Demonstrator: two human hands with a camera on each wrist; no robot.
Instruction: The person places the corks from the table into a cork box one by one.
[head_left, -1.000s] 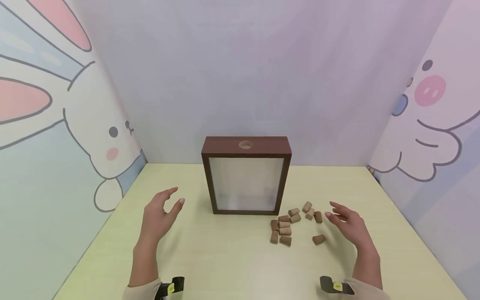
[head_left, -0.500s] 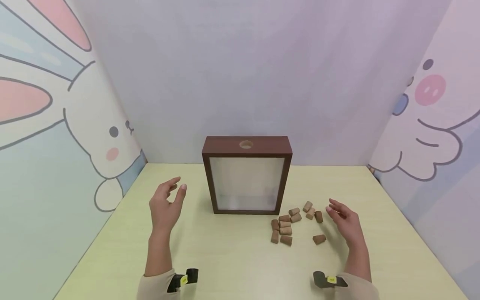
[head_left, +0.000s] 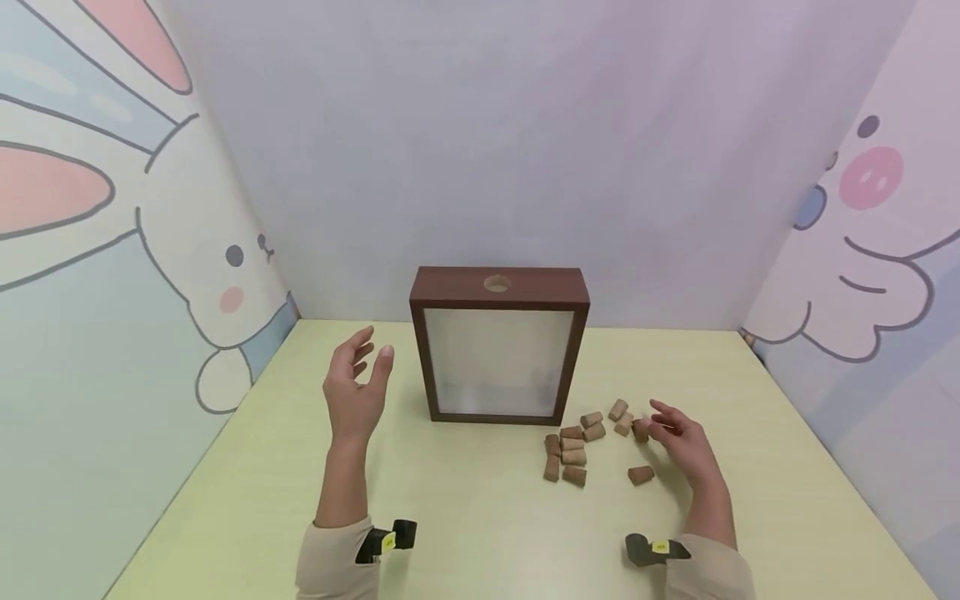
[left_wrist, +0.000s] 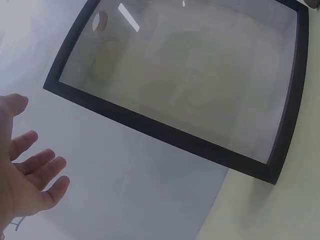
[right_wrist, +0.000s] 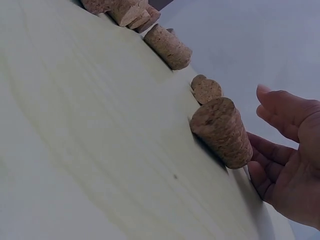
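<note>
**Right hand [head_left: 684, 446] beside dark cork [head_left: 640, 432]**

Right fingers loosely bent, thumb apart, nothing gripped; dark cork just left of the fingertips, contact unclear. Lone cork [head_left: 641, 475] nearer the wearer than those fingers; cork cluster [head_left: 573, 445] farther left. Left hand [head_left: 356, 396]: thumb and fingers apart, nothing held; framed box [head_left: 498, 362] upright to their right.

Soft light overall; the clear pane [left_wrist: 200, 75] catches glare (a slanting white streak).
</note>
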